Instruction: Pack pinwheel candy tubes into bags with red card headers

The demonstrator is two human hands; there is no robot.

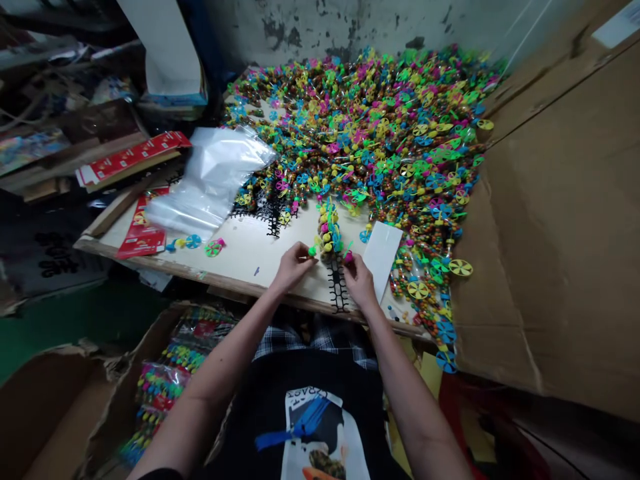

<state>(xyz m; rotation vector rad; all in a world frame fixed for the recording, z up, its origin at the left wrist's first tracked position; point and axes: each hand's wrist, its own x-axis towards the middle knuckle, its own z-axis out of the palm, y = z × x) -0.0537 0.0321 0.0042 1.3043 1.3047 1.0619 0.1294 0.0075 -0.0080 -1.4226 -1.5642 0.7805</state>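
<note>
A black plastic clip strip [337, 287] lies on the table in front of me, its rows of open hooks pointing to both sides. The far part of it carries several small fan toys [329, 227] with yellow, green, pink and blue tops. To the left of the strip my left hand [294, 268] pinches a toy with a green top [313, 251]. On the other side my right hand [359, 281] has its fingers closed on a toy with a magenta top [349, 256]. The bodies of both held toys are mostly hidden by my fingers.
A large heap of candy-filled fan toys [350, 127] covers the back and right of the table. Clear plastic bags [210, 173], red printed cards [143, 230] and loose fan tops [193, 241] lie left. A white card [383, 253] is at right, beside a tall cardboard box [560, 240].
</note>
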